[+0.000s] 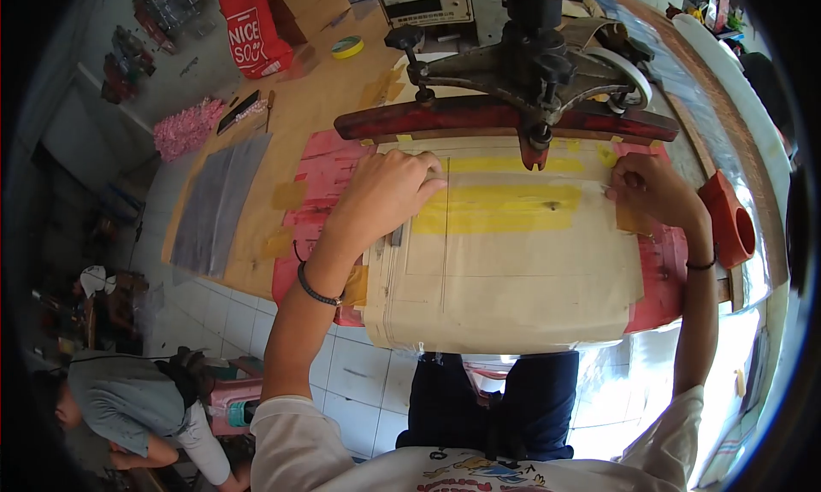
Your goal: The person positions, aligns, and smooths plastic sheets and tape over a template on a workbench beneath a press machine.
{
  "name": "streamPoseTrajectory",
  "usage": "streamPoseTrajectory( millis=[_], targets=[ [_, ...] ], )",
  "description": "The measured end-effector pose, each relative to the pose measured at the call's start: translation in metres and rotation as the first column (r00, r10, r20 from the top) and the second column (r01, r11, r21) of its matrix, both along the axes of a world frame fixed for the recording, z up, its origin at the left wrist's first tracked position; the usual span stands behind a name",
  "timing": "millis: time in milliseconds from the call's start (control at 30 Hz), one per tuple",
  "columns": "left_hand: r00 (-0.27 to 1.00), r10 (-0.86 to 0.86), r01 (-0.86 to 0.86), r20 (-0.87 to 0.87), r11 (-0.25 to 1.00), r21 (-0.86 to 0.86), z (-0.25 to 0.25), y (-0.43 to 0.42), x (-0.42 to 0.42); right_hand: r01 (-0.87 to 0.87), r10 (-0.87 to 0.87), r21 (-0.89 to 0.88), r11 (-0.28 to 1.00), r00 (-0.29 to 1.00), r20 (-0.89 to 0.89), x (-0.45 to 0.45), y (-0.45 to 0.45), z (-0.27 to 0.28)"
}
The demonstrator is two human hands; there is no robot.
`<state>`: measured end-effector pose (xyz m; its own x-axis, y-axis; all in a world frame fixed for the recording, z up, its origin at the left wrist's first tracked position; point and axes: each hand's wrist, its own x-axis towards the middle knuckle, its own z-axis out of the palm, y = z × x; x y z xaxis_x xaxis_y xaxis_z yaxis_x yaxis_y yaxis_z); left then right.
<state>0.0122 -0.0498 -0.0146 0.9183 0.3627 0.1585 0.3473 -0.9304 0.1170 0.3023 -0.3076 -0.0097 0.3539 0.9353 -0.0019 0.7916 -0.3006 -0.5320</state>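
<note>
A tan sheet (530,278) with ruled lines lies over the red board (663,270) in front of me. Bands of yellow tape (505,203) cross its upper part. Fingers curled, my left hand (389,193) is closed at the sheet's upper left; its fingertips are partly hidden. At the upper right, my right hand (654,188) has thumb and fingers pinched together beside a tape piece (633,218). A faint clear film seems to run between the hands, but what either pinches is too thin to make out. Just beyond is the machine's red bar (479,120).
The machine's dark metal head (534,64) hangs low over the work. An orange-red holder (729,223) stands at right. Leftward on the table are a grey sheet (221,206), a phone (239,111), and a tape roll (347,47). Another person (137,406) bends at lower left.
</note>
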Motion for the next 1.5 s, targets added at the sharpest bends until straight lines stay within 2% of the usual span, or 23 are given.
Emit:
streamPoseTrajectory(
  millis=[67, 100, 200, 300, 367, 467, 600, 700, 767, 867, 967, 1067, 1100, 1167, 1200, 1267, 1300, 1400, 1433, 1467, 1500],
  targets=[
    [0.998, 0.063, -0.063, 0.007, 0.995, -0.073, -0.001, -0.001, 0.002, -0.063, 0.056, 0.072, 0.995, 0.993, 0.100, 0.001, -0.001, -0.002],
    [0.998, 0.069, -0.069, 0.007, 0.996, -0.053, -0.001, -0.002, 0.002, -0.128, 0.109, 0.097, 0.987, 0.978, 0.180, 0.002, 0.000, -0.002],
    [0.998, 0.065, -0.065, 0.007, 0.998, -0.007, 0.000, -0.001, 0.000, -0.143, 0.087, 0.209, 0.967, 0.963, 0.256, -0.004, 0.003, -0.005],
    [1.000, 0.025, -0.025, 0.017, 1.000, -0.011, -0.003, 0.002, 0.000, -0.159, 0.082, 0.228, 0.961, 0.946, 0.313, -0.001, 0.002, -0.009],
    [0.999, 0.022, -0.020, 0.044, 0.999, -0.040, -0.008, 0.005, 0.000, -0.087, 0.042, 0.169, 0.982, 0.967, 0.251, -0.005, 0.002, -0.006],
    [0.997, 0.070, -0.072, -0.031, 0.995, -0.064, -0.001, 0.001, 0.002, -0.022, -0.003, 0.151, 0.988, 0.986, 0.165, -0.004, 0.002, -0.005],
    [0.995, -0.055, 0.053, 0.080, 0.998, 0.030, -0.009, 0.006, -0.001, -0.031, 0.012, 0.176, 0.984, 0.994, 0.105, -0.001, 0.002, -0.006],
    [0.963, -0.181, 0.161, 0.198, 0.980, 0.114, -0.011, 0.011, -0.001, -0.008, 0.020, 0.218, 0.976, 0.998, -0.053, 0.002, 0.004, -0.007],
    [0.935, -0.254, 0.226, 0.248, 0.965, 0.136, -0.008, 0.015, -0.001, -0.007, 0.028, 0.244, 0.970, 0.996, -0.083, 0.012, 0.006, -0.016],
    [0.982, -0.129, 0.149, 0.140, 0.978, -0.144, 0.007, 0.014, -0.003, -0.001, 0.013, 0.260, 0.966, 0.999, -0.044, 0.010, 0.008, -0.018],
    [0.990, -0.103, 0.122, 0.092, 0.966, -0.227, 0.011, 0.020, -0.004, 0.040, -0.033, 0.281, 0.959, 0.999, -0.032, 0.005, 0.008, -0.017],
    [0.932, -0.220, 0.255, 0.289, 0.963, -0.089, -0.007, 0.035, -0.001, 0.106, -0.097, 0.313, 0.944, 0.994, -0.045, 0.011, 0.009, -0.019],
    [0.934, -0.186, 0.222, 0.306, 0.971, -0.087, -0.006, 0.033, -0.001, 0.131, -0.121, 0.322, 0.938, 0.991, -0.049, 0.013, 0.009, -0.020],
    [0.932, -0.122, 0.160, 0.341, 0.983, -0.085, -0.004, 0.028, 0.001, 0.070, -0.122, 0.325, 0.943, 0.982, 0.144, 0.013, 0.011, -0.022],
    [0.929, -0.148, 0.163, 0.339, 0.986, -0.018, -0.001, 0.026, 0.000, 0.041, -0.123, 0.322, 0.946, 0.963, 0.238, 0.009, 0.011, -0.020],
    [0.923, -0.193, 0.164, 0.332, 0.980, 0.115, 0.005, 0.021, -0.004, -0.103, -0.107, 0.410, 0.906, 0.882, 0.458, -0.001, 0.010, -0.014],
    [0.931, -0.211, 0.195, 0.298, 0.977, 0.083, 0.008, 0.018, -0.005, -0.179, -0.112, 0.438, 0.881, 0.821, 0.560, -0.007, 0.010, -0.010],
    [0.937, -0.292, 0.304, 0.191, 0.952, -0.039, 0.011, 0.007, -0.003, -0.183, 0.085, 0.299, 0.936, 0.946, 0.313, -0.017, 0.008, -0.006],
    [0.933, -0.324, 0.341, 0.156, 0.935, -0.095, 0.008, 0.001, -0.003, -0.246, 0.157, 0.227, 0.942, 0.924, 0.348, -0.021, 0.006, -0.006],
    [0.926, -0.357, 0.373, 0.123, 0.915, -0.151, 0.005, -0.005, -0.003, -0.262, 0.203, 0.163, 0.951, 0.928, 0.312, -0.024, 0.005, -0.009],
    [0.945, -0.326, 0.326, 0.027, 0.927, -0.188, 0.006, -0.012, -0.004, -0.279, 0.243, 0.101, 0.955, 0.931, 0.272, -0.025, 0.004, -0.011]
  ],
)
